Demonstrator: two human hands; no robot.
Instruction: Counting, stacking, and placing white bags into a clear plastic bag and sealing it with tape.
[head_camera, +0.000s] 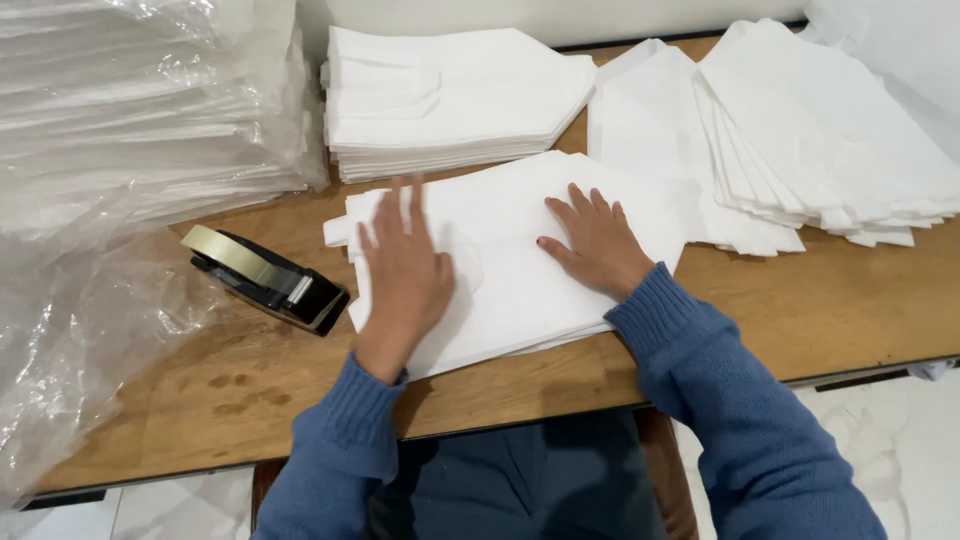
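A flat stack of white fabric bags (520, 215) lies on the wooden table (860, 300) in front of me. My left hand (400, 275) rests palm down on the stack's left half, fingers spread and slightly blurred. On the right half, my right hand (598, 245) presses flat with fingers apart. Neither hand grips anything. Both arms wear blue knitted sleeves.
A black tape dispenser (265, 278) with a pale tape roll sits left of the stack. Clear plastic packs (130, 110) pile up at far left. A neat white stack (440, 100) stands behind, and fanned white bags (800, 140) spread at the right.
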